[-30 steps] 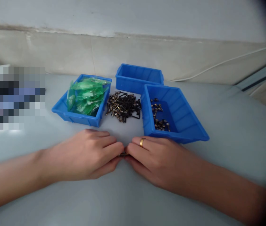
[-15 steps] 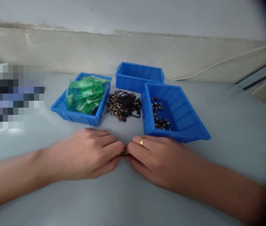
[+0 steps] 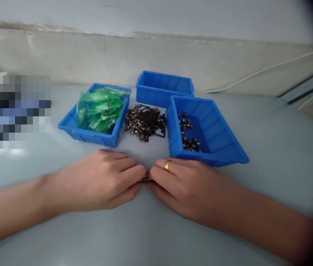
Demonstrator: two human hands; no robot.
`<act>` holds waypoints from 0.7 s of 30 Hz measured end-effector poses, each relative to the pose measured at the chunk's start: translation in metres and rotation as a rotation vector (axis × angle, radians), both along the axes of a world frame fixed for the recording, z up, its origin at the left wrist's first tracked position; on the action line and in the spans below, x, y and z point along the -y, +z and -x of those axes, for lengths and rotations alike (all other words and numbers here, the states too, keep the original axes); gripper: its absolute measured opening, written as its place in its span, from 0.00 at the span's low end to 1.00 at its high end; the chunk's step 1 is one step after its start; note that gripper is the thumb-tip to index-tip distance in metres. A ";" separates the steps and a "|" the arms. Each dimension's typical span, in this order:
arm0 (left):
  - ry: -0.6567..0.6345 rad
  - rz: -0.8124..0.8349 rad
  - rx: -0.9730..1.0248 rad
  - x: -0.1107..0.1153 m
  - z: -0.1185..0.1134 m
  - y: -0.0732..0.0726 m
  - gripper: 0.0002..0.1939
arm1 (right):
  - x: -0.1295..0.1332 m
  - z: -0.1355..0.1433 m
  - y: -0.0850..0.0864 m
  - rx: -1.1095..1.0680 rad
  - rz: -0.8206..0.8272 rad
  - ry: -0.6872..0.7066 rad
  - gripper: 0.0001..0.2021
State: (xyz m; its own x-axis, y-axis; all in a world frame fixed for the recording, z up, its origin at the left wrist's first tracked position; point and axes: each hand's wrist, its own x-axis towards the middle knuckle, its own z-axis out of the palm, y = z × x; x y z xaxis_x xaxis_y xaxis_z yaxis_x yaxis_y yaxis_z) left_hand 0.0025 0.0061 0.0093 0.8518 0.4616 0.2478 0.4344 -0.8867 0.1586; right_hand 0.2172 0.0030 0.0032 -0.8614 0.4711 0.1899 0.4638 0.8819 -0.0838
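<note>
My left hand (image 3: pixel 112 181) and my right hand (image 3: pixel 182 184) meet fingertip to fingertip over the table. Both are closed in a pinch on a small brass-coloured and dark metal screw-like piece (image 3: pixel 145 180), mostly hidden by the fingers. A gold ring sits on a finger of my right hand. Just beyond the hands lies a loose pile of black and brass-coloured screws (image 3: pixel 145 123). To its right, a blue bin (image 3: pixel 217 129) holds several small metal pieces (image 3: pixel 191 144), close past my right knuckles.
At the left a blue bin (image 3: pixel 90 137) is filled with green plastic bags (image 3: pixel 103 107). Another blue bin (image 3: pixel 164 94) stands behind the pile, near the wall. A white cable (image 3: pixel 242 83) runs along the wall at the right. A blurred-out patch covers the far left.
Both hands keep their pinch on the small metal piece in almost the same place. The view has shifted very slightly; the bins and the pile have stayed put.
</note>
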 end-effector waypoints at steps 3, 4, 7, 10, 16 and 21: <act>0.003 0.000 -0.005 0.000 0.000 0.000 0.18 | 0.000 0.001 0.000 0.003 -0.008 -0.003 0.08; 0.003 -0.003 -0.005 0.000 0.000 0.000 0.18 | 0.000 0.001 0.000 0.008 -0.009 -0.008 0.08; 0.004 -0.011 -0.006 0.000 0.000 0.000 0.18 | 0.000 0.002 0.001 0.014 -0.015 -0.014 0.08; 0.004 -0.019 -0.009 0.000 0.000 0.000 0.19 | 0.000 0.002 0.000 0.016 -0.011 -0.008 0.08; 0.007 -0.019 -0.007 0.000 -0.001 -0.001 0.19 | 0.000 0.002 0.001 0.018 -0.008 -0.013 0.06; 0.003 -0.014 0.000 -0.001 0.000 -0.001 0.18 | 0.000 0.001 0.000 0.012 -0.008 -0.012 0.06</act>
State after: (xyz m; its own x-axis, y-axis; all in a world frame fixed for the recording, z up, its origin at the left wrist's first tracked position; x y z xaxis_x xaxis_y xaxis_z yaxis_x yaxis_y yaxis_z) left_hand 0.0025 0.0068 0.0084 0.8507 0.4604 0.2538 0.4367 -0.8876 0.1465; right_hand 0.2161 0.0033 0.0037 -0.8578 0.4802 0.1834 0.4755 0.8768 -0.0717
